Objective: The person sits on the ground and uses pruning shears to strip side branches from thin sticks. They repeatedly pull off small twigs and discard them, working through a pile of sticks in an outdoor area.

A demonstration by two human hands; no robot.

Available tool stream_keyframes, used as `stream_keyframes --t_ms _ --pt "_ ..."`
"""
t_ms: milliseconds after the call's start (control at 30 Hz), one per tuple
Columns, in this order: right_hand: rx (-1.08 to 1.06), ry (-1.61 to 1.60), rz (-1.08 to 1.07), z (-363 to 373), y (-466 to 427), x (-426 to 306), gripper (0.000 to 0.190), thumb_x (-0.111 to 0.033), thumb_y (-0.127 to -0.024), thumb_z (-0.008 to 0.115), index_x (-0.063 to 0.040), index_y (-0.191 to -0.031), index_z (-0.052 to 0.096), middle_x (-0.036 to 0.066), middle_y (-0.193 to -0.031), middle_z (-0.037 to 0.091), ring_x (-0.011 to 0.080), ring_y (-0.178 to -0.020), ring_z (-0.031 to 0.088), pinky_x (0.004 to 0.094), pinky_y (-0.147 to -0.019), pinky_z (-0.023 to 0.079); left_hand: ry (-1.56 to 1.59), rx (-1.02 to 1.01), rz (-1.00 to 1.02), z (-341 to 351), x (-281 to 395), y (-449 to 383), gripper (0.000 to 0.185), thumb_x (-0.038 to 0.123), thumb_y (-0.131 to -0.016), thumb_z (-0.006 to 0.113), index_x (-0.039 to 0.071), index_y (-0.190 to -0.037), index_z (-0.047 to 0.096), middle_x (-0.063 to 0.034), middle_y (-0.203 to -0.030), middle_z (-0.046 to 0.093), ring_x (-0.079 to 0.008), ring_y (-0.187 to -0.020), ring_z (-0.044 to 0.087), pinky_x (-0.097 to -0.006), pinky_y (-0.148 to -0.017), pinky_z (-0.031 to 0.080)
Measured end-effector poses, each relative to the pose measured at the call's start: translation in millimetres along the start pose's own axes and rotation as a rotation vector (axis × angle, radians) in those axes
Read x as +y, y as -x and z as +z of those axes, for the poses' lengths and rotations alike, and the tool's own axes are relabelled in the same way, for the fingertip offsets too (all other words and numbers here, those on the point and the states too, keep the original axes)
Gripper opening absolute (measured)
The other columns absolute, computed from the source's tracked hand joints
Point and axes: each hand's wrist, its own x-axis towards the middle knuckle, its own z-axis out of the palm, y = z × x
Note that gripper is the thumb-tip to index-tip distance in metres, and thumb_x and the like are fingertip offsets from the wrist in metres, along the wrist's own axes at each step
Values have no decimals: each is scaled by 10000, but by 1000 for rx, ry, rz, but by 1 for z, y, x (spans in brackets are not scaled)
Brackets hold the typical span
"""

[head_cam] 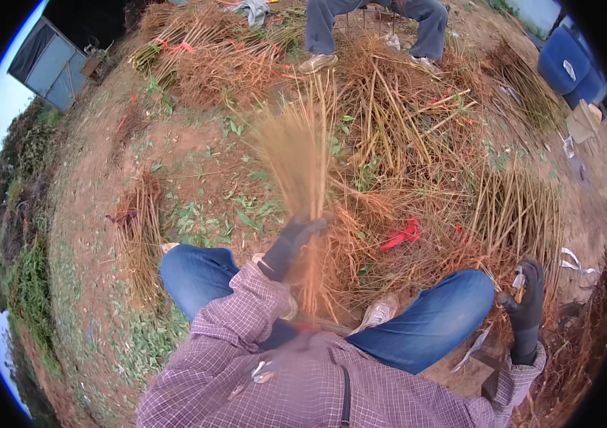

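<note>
My left hand (293,238), in a dark glove, is closed around an upright bunch of thin plant stems (295,155); the bunch is blurred, with reddish roots at its lower end. Off to the right, my right hand (527,299), also gloved, grips a small tool (518,283) with a yellowish part, its kind unclear. A pile of rooted stems (389,123) lies ahead of my knees, and more stems (520,214) lie beyond my right hand. Red material (402,233) rests on the roots between them.
Across from me a person (325,32) sits with feet by the pile. Tied stem bundles (201,59) lie at the back left, another bundle (141,241) beyond my left knee. Blue plastic containers (565,61) stand at the back right. Loose leaves (196,219) litter the soil.
</note>
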Motion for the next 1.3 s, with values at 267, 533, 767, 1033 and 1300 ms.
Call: stream_keyframes --t_ms 267,533,767,1033,1300 --pt "-20 -502 227 63 -24 -91 647 -511 -782 743 -38 -1158 511 103 -900 542 229 -862 561 338 -763 469 68 -306 331 3 113 38 552 175 -945 605 18 -1415 360 -65 -1160 596 -203 -1056 608 -377 -940 508" --pt "-277 -1553 365 110 2 -182 643 -373 -861 702 -25 -1328 430 100 -1041 547 178 -934 567 301 -804 481 522 -496 701 23 156 29 478 54 -949 558 155 -1376 369 -26 -1090 577 -171 -1006 582 -538 -974 483" --pt "-42 -726 275 176 6 -200 660 -424 -862 668 5 -1309 438 244 -1164 548 390 -1074 544 457 -928 433 532 -125 868 56 149 37 392 40 -960 523 153 -1315 401 -37 -1047 596 -149 -915 592 -468 -874 523" --pt "180 -716 278 175 -23 -202 633 -393 -856 675 29 -1280 472 249 -1207 541 399 -1103 537 443 -960 430 528 171 709 66 120 35 335 14 -950 504 151 -1249 440 -53 -994 588 -140 -853 603 -393 -804 545" --pt "33 -569 495 160 -25 -184 421 -356 -841 683 -25 -1080 578 202 -942 627 374 -842 617 449 -735 486 439 125 754 55 104 30 325 37 -949 514 155 -1247 460 -51 -1008 602 -150 -839 615 -392 -779 560"
